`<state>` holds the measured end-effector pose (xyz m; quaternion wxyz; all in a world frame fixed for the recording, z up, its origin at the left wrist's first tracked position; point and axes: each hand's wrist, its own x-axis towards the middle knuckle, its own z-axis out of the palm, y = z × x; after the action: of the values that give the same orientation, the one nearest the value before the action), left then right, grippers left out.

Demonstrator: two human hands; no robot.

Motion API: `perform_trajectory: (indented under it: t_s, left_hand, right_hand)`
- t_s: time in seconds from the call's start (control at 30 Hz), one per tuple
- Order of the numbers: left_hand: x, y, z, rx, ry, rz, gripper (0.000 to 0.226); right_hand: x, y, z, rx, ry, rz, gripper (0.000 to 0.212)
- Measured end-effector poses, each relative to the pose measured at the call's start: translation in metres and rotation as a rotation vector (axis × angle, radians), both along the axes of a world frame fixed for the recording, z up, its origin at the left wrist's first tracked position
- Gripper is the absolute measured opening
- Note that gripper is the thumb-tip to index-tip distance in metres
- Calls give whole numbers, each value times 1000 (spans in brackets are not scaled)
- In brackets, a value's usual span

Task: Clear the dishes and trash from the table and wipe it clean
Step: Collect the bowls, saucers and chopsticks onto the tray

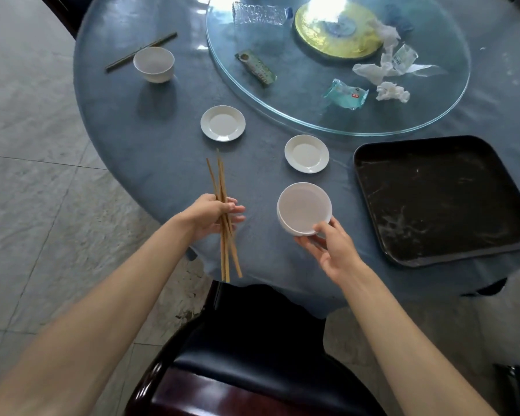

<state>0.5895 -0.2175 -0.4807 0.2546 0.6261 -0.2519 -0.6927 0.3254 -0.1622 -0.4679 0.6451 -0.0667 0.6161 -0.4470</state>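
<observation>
My left hand [215, 216] holds a bundle of wooden chopsticks [222, 187] over the near edge of the round blue table [150, 145]. A white bowl [303, 207] is gripped at its near rim by my right hand [327, 250], just above the table. Two small white saucers [222, 123] [306, 153] lie beyond the hands. Another white bowl [153, 63] stands at the far left beside a dark pair of chopsticks [141, 51]. A black tray [439, 199] lies at the right, with nothing on it.
The glass turntable [282, 94] carries a crushed plastic bottle [261, 14], a green wrapper [255, 67], a teal packet [345, 94], crumpled tissues [392, 91] and clear plastic [403, 60]. A dark wooden chair [252, 340] stands right below me against the table edge.
</observation>
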Motion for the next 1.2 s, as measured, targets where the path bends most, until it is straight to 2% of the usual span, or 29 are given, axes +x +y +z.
perform_trajectory:
  t_s: [0.13, 0.33, 0.67, 0.87, 1.03, 1.2]
  left_hand:
    - [17, 49, 31, -20, 169, 131, 25]
    - [48, 130, 68, -86, 320, 369, 23]
    - [185, 208, 61, -66, 430, 762, 19]
    - [299, 212, 44, -5, 406, 701, 23]
    - [390, 195, 62, 1, 365, 610, 24]
    - [461, 150, 75, -8, 351, 537, 24]
  right_hand:
    - [4, 28, 27, -54, -31, 54, 43]
    - [32, 74, 54, -64, -118, 152, 39]
    - [155, 111, 61, -7, -138, 354, 40]
    - [290, 101, 57, 1, -84, 353, 41]
    - [402, 87, 72, 4, -109, 302, 38]
    - [478, 59, 81, -37, -92, 312, 33]
